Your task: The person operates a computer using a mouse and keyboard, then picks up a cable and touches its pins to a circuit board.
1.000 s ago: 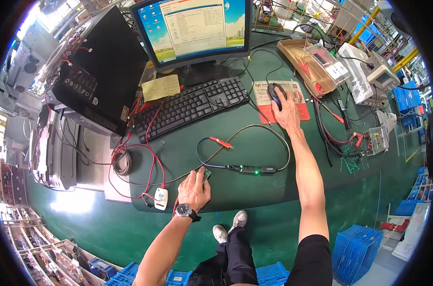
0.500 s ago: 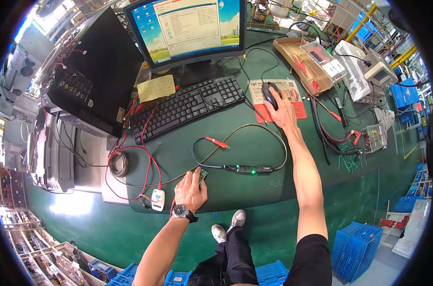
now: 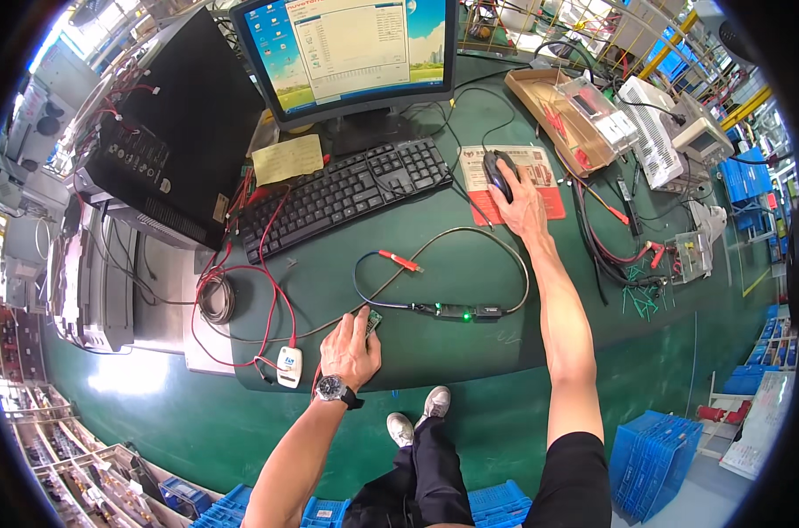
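My right hand (image 3: 521,204) rests over a black computer mouse (image 3: 498,180), fingers closed round it, on a red and white printed sheet (image 3: 547,201). Near the front edge of the green bench, my left hand (image 3: 350,350) grips a small green circuit board (image 3: 374,322); only its right end shows past the fingers. Beside that hand lies a white plastic module (image 3: 289,367) with red wires. To its right is a black in-line adapter (image 3: 456,311) with lit green lights, on a looped cable. A red-sleeved connector (image 3: 401,260) lies inside the loop.
A black keyboard (image 3: 346,195) lies before the monitor (image 3: 355,57), a yellow note (image 3: 287,160) behind it. A black computer case (image 3: 166,132) stands at left. At right are a cardboard tray (image 3: 549,114), test leads (image 3: 593,233) and scattered green pins (image 3: 641,295). Blue crates (image 3: 655,462) stand on the floor.
The window on the monitor shows different contents, with less text at its left. Both hands stay in place; the whole view shifts very slightly.
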`<state>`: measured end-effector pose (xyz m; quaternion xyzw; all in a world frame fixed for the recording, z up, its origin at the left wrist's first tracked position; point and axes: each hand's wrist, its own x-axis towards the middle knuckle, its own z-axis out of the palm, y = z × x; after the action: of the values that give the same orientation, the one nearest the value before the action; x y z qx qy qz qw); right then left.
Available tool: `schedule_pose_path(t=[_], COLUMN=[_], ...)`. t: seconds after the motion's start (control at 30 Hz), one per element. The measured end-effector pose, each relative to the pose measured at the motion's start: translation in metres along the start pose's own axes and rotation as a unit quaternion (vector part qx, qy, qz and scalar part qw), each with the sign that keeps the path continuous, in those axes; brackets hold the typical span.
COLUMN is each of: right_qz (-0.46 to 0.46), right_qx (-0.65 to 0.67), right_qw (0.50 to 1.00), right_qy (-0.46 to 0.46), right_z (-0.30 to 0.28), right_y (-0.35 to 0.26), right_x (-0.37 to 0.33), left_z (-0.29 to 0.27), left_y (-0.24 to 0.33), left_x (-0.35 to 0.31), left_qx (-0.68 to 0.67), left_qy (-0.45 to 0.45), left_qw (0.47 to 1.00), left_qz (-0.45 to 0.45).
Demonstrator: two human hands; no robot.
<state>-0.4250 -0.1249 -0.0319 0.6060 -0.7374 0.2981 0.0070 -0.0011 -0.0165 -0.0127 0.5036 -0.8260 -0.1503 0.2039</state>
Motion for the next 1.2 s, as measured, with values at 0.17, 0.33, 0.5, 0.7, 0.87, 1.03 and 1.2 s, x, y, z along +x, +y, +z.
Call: schedule_pose_path(t=[0.17,0.33,0.5,0.7,0.87,1.03,1.2], right_qz=[0.001,-0.003,0.007,0.024,0.014,-0.013,-0.003], right_qx=[0.003,0.01,0.031,0.053,0.047,0.035,0.03], right_qw=[1.0,1.0,0.999,0.997,0.999,0.999,1.0], right_qy=[-0.007,-0.007,-0.033,-0.048,-0.01,0.0,-0.003], right_z=[0.001,0.002,0.0,-0.004,0.001,0.003,0.001], right_y=[0.006,0.007,0.006,0.006,0.009,0.003,0.001], right_x=[0.001,0.001,0.001,0.006,0.011,0.008,0.005], left_z=[0.001,0.001,0.0,0.002,0.0,0.001,0.001], left_y=[0.0,0.001,0.0,0.0,0.003,0.001,0.002], left_x=[0.0,0.0,-0.001,0.0,0.0,0.0,0.0], left_qx=[0.002,0.001,0.0,-0.006,0.009,0.004,0.004], left_qy=[0.005,-0.001,0.006,0.01,0.004,0.012,0.011], left_qw=[1.0,1.0,1.0,1.0,1.0,1.0,1.0], left_qz=[0.004,-0.004,-0.001,0.004,0.003,0.003,0.002])
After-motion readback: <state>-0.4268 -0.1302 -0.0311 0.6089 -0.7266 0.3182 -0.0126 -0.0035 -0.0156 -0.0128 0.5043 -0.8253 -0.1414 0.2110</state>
